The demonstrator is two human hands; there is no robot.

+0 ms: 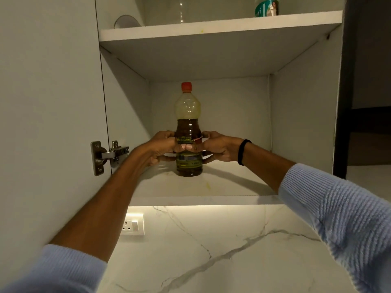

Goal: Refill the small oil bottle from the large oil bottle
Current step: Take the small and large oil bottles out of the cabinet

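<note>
Clear plastic large oil bottle (187,115) with an orange-red screw cap (186,86) is standing upright on the white lower cabinet shelf (222,182). Left hand (163,146) is wrapping the bottle's waist from its left side and right hand (218,146) from its right. Both are gripping it with curled fingers, thumbs meeting across the front. Dark amber oil is filling the bottle to its shoulder; the dome above is looking cloudy yellow. Green-yellow label (188,161) is circling the lower body. Black band (243,152) is sitting on the right wrist. Above the bottle, a white upper shelf (211,30) is carrying a teal container (267,6). Left of the bottle, a steel hinge (108,157) is joining the open grey door (48,102). Below the bottle, a white veined marble wall (232,240) with a white socket (133,224) is glowing under strip lighting.
</note>
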